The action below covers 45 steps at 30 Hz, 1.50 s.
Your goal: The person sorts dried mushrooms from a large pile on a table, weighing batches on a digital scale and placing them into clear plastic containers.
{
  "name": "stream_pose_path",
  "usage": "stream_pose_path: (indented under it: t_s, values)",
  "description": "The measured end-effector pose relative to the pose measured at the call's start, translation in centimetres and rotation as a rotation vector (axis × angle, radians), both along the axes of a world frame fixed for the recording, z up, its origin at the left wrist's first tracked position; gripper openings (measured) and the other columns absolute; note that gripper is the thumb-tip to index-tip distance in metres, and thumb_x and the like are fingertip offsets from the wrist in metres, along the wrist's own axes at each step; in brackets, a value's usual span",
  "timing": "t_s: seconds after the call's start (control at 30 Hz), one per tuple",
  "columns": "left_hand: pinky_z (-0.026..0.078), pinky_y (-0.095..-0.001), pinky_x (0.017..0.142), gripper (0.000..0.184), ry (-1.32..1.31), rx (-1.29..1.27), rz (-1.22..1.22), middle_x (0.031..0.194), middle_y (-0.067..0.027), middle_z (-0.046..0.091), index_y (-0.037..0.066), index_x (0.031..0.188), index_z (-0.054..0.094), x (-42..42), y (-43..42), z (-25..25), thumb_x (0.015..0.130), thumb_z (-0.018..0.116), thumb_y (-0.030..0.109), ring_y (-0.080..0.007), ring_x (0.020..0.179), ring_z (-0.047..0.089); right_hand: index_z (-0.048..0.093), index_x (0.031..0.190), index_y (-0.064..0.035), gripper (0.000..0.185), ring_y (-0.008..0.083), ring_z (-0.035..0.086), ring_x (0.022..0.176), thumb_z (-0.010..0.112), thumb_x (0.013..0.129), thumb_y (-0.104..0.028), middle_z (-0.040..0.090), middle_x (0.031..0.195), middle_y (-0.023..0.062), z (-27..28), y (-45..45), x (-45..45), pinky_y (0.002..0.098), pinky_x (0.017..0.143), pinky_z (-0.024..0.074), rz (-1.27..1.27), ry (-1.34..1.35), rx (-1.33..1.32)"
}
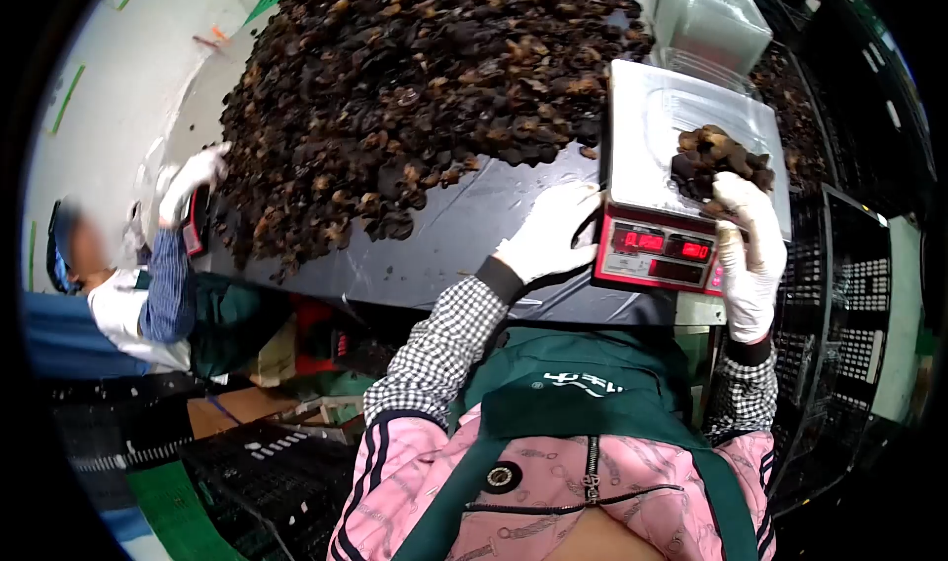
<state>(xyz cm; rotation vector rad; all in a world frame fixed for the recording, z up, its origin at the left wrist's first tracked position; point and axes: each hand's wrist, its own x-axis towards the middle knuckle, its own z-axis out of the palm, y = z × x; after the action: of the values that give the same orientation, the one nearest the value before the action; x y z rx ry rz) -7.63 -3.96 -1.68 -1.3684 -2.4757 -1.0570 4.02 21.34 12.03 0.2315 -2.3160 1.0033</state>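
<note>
A red digital scale (pixel 652 255) with lit red digits stands at the table's near edge, a clear plastic tray (pixel 647 117) on its pan. Dark brown fungus pieces (pixel 716 156) lie at the tray's right side. My right hand (pixel 749 240), in a white glove, is at the near edge of these pieces, its fingers curled round some of them. Left of the scale, my left hand (pixel 553 233), also gloved, rests by the scale's side with its thumb and fingers apart and nothing held.
A large heap of dark fungus (pixel 415 87) covers much of the table (pixel 464 230). Stacked clear trays (pixel 706 18) stand behind the scale. At the left, a co-worker (pixel 148 284) reaches a gloved hand to the heap beside another scale (pixel 195 220). Black crates (pixel 849 314) are at the right.
</note>
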Motion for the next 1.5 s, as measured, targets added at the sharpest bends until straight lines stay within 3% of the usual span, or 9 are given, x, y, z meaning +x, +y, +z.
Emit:
stream_pose_path:
  t_s: [0.3, 0.53, 0.8, 0.93, 1.07, 1.13, 1.2, 1.23, 1.5]
  values:
    - [0.051, -0.0457, 0.083, 0.03, 0.15, 0.028, 0.101, 0.105, -0.0153, 0.066, 0.002, 0.104, 0.068, 1.5, 1.8, -0.9, 0.079, 0.073, 0.018, -0.0354, 0.096, 0.064, 0.068, 0.118, -0.0058, 0.033, 0.032, 0.062, 0.115, 0.072, 0.085, -0.005, 0.069, 0.118, 0.0101, -1.4, -5.3, 1.0, 0.0437, 0.102, 0.0461, 0.194, 0.028, -0.029]
    - [0.051, -0.0461, 0.08, 0.021, 0.268, -0.009, 0.257, 0.092, -0.0144, 0.065, 0.003, 0.095, 0.066, 5.6, -0.5, -0.2, 0.075, 0.071, 0.007, -0.034, 0.088, 0.063, 0.066, 0.113, -0.0062, 0.03, 0.0306, 0.062, 0.104, 0.075, 0.084, -0.005, 0.066, 0.107, 0.0102, -2.6, -6.8, 1.5, 0.0412, 0.095, 0.0463, 0.199, 0.12, -0.043]
    - [0.05, -0.047, 0.089, 0.028, 0.242, -0.116, 0.568, 0.097, -0.0141, 0.068, 0.002, 0.104, 0.067, 10.7, -15.2, -1.5, 0.076, 0.068, 0.002, -0.0352, 0.096, 0.064, 0.067, 0.113, -0.0062, 0.031, 0.0303, 0.063, 0.101, 0.075, 0.083, -0.003, 0.067, 0.105, 0.0099, -4.4, -4.8, 2.9, 0.0413, 0.092, 0.0476, 0.154, 0.067, -0.019]
    - [0.045, -0.0495, 0.103, 0.043, 0.264, -0.343, 0.92, 0.124, -0.0199, 0.066, 0.0, 0.127, 0.064, 14.2, -26.1, -3.5, 0.085, 0.067, 0.01, -0.0375, 0.118, 0.059, 0.071, 0.111, -0.0067, 0.026, 0.0304, 0.065, 0.103, 0.071, 0.085, -0.001, 0.07, 0.107, 0.0107, -4.9, -4.8, 3.2, 0.0411, 0.094, 0.0504, 0.119, -0.03, -0.074]
    - [0.039, -0.0519, 0.11, 0.058, 0.372, -0.697, 1.397, 0.141, -0.0204, 0.055, 0.003, 0.139, 0.056, 16.5, -24.0, 0.8, 0.083, 0.067, 0.01, -0.0401, 0.133, 0.047, 0.071, 0.112, -0.0036, 0.027, 0.0283, 0.066, 0.108, 0.069, 0.087, 0.005, 0.071, 0.112, 0.0118, -5.6, -5.2, 2.8, 0.0373, 0.096, 0.0517, 0.108, -0.055, -0.071]
    - [0.043, -0.0498, 0.106, 0.046, 0.369, -0.346, 1.165, 0.133, -0.0203, 0.06, 0.002, 0.128, 0.065, 17.1, -22.6, 1.5, 0.081, 0.063, 0.001, -0.0392, 0.122, 0.054, 0.071, 0.112, -0.0033, 0.027, 0.0276, 0.066, 0.11, 0.069, 0.087, 0.005, 0.071, 0.113, 0.0119, -5.5, -5.9, 2.7, 0.0369, 0.097, 0.0518, 0.124, -0.105, -0.109]
    - [0.054, -0.0387, 0.087, 0.02, 0.001, -0.011, 0.978, 0.103, -0.0114, 0.072, 0.005, 0.107, 0.072, 18.6, -17.6, 1.7, 0.086, 0.071, 0.006, -0.0291, 0.097, 0.066, 0.072, 0.112, -0.0035, 0.027, 0.0273, 0.066, 0.111, 0.069, 0.087, 0.006, 0.071, 0.114, 0.0121, -5.3, -6.5, 2.5, 0.0368, 0.097, 0.0518, 0.16, -0.116, -0.097]
    - [0.056, -0.0374, 0.079, 0.02, -0.02, -0.14, 0.845, 0.097, -0.0097, 0.072, 0.006, 0.103, 0.073, 19.1, -15.1, 1.7, 0.084, 0.077, 0.01, -0.0282, 0.091, 0.067, 0.072, 0.112, -0.0036, 0.027, 0.0274, 0.066, 0.11, 0.069, 0.087, 0.006, 0.071, 0.114, 0.0122, -5.3, -6.9, 2.4, 0.0368, 0.097, 0.0517, 0.177, -0.127, -0.105]
    - [0.057, -0.0338, 0.088, 0.032, -0.618, -0.019, 0.59, 0.112, -0.0123, 0.07, 0.006, 0.118, 0.071, 22.8, -15.8, -2.8, 0.086, 0.07, 0.005, -0.027, 0.1, 0.07, 0.071, 0.109, -0.001, 0.025, 0.0287, 0.067, 0.106, 0.066, 0.086, 0.009, 0.071, 0.112, 0.0146, -4.9, -8.7, 2.0, 0.0372, 0.097, 0.0519, 0.271, -0.139, -0.096]
